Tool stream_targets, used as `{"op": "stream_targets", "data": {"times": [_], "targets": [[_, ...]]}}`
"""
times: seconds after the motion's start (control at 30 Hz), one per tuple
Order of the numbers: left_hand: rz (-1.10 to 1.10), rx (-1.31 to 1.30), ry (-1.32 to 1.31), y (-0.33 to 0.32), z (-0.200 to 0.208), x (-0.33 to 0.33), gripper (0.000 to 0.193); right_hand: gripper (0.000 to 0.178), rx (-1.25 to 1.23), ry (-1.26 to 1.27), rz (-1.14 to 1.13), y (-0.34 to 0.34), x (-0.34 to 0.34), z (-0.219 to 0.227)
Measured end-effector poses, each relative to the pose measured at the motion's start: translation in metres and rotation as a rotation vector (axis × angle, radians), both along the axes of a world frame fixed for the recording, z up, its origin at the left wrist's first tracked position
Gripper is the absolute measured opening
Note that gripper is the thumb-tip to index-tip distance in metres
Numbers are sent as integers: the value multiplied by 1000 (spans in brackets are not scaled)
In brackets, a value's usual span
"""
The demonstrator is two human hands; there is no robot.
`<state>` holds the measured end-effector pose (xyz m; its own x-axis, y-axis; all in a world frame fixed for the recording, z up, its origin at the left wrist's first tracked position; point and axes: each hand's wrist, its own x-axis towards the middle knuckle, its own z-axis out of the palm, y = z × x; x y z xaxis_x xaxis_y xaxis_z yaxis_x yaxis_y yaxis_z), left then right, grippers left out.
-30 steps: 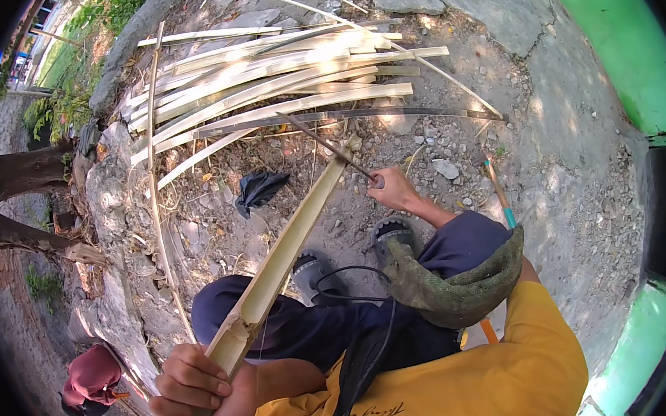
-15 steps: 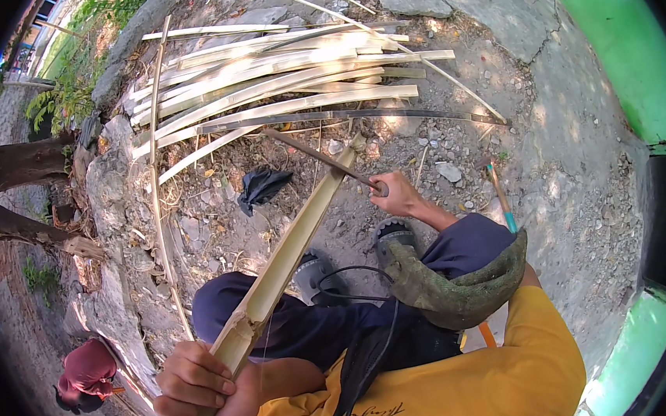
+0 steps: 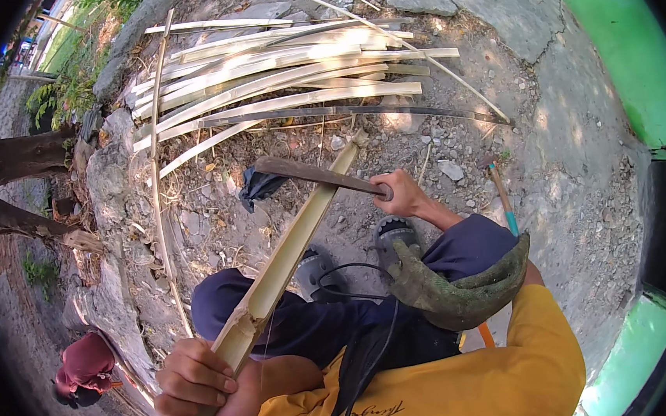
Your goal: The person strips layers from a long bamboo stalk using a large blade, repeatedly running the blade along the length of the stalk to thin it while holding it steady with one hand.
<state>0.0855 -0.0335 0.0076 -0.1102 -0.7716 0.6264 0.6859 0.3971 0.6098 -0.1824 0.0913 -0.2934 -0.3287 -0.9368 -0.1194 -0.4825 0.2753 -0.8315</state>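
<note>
Two closed hands in the head view. Has the left hand [image 3: 198,387] wrapped firmly round a split bamboo [image 3: 294,258], close to the lower left edge. Holds the bamboo slantwise, hollow side up, over the trousers [image 3: 469,244] and away toward the upper middle. Has the right hand [image 3: 402,195] closed round the grip of a knife [image 3: 291,170], just right of the bamboo. Crosses it over the bamboo near the far end, tip to the left; cannot tell whether touching. Can see a black bag [image 3: 254,195] on the ground [image 3: 560,213], partly behind the tip. Farther up, can see many pale strips [image 3: 371,91] lying roughly side by side, with a dark strip [image 3: 310,112] along the near edge. Wears dark shoes [image 3: 394,234] and a yellow shirt [image 3: 456,378]. To the right, near the trousers, can see a hammer [image 3: 500,191], teal at the near end. Far left, can see a person in maroon [image 3: 87,364] and a tree trunk [image 3: 20,161]; far right, a green wall [image 3: 617,37].
</note>
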Motion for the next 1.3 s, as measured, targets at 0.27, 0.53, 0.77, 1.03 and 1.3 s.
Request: {"op": "stream_targets", "data": {"times": [0.27, 0.53, 0.77, 1.03, 1.3], "targets": [[82, 29, -35, -4, -9, -5, 37, 23, 43, -63, -358, 6, -6, -72], [7, -8, -26, 5, 3, -4, 36, 24, 11, -89, -130, -1, -5, -36], [133, 60, -33, -2, 1, 2, 36, 27, 55, -38, -202, -10, -3, -29], [11, 28, -25, 0, 1, -16, 36, 36, 138, -18, -304, 0, -37, -91], [33, 23, -19, 5, -2, -7, 36, 31, -5, -5, -12, -17, -2, 3]]}}
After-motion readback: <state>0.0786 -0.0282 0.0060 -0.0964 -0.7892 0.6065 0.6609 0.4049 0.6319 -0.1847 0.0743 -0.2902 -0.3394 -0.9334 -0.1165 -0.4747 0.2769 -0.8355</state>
